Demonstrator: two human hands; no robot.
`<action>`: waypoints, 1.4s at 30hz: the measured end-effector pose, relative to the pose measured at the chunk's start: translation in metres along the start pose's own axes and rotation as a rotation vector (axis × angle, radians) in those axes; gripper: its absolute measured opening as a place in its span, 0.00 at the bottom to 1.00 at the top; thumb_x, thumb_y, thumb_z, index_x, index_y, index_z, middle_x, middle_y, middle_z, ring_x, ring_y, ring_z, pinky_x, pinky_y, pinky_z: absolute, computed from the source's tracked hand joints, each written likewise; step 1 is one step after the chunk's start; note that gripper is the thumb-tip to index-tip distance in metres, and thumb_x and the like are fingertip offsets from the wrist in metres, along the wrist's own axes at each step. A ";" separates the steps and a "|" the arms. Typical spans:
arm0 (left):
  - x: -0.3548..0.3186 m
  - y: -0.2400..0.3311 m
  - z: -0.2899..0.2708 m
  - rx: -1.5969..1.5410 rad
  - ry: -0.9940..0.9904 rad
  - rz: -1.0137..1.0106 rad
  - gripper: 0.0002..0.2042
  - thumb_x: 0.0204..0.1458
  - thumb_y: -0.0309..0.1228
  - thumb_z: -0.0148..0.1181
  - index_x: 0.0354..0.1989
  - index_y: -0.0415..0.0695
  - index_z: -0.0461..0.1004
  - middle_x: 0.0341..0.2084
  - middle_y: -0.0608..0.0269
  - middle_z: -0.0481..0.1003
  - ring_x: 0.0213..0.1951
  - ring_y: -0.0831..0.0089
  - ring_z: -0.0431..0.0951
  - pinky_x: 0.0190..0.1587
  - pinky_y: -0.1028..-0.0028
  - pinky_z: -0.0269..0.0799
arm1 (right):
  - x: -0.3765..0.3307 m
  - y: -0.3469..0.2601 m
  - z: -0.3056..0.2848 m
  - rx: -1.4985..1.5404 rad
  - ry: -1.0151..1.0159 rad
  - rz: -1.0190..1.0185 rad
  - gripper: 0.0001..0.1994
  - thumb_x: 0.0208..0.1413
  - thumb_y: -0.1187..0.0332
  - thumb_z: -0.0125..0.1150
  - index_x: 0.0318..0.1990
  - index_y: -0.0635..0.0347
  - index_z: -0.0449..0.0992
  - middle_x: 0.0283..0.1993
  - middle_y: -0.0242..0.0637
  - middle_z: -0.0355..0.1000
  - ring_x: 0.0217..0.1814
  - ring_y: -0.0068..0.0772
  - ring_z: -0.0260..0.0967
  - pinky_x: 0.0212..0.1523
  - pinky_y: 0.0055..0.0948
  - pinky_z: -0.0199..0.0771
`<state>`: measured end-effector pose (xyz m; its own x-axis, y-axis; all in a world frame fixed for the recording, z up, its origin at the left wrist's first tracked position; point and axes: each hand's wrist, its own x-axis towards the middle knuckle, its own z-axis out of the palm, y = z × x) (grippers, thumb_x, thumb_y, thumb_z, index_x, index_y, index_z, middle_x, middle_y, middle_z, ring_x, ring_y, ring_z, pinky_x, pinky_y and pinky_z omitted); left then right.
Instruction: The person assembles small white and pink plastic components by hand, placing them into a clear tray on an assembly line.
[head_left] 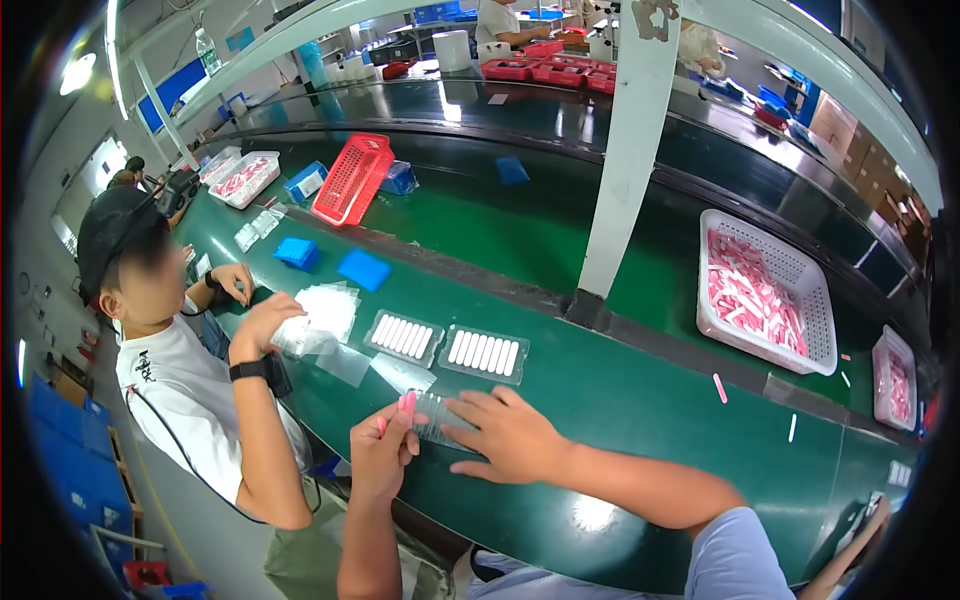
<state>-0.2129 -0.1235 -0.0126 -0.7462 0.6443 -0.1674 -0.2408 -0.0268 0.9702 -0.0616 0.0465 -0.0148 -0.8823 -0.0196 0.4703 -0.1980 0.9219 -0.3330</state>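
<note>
Left hand [380, 450] pinches pink sticks [407, 403]; right hand [512, 438], fingers spread, partly covers the clear ribbed tray [428, 412] between both hands, over green table [625, 420]. Tray looks light, flimsy, probably slick: hold by edges. Sticks look light, stiffish: pinch mid-length.

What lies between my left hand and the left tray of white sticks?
The head view shows a clear plastic sheet between your left hand and that tray.
</note>
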 end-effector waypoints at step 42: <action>-0.024 -0.037 0.203 0.032 -0.783 -0.623 0.14 0.69 0.29 0.56 0.54 0.30 0.78 0.44 0.51 0.83 0.34 0.72 0.86 0.17 0.85 0.54 | -0.200 0.018 -0.144 1.009 0.311 1.173 0.11 0.70 0.66 0.60 0.43 0.64 0.85 0.23 0.24 0.73 0.23 0.11 0.60 0.24 0.21 0.60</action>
<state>-0.0601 0.0168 -0.0090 0.1287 0.8588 -0.4960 -0.4245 0.4997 0.7551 0.1723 0.1229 0.0030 -0.6493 0.6853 -0.3298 0.2016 -0.2631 -0.9435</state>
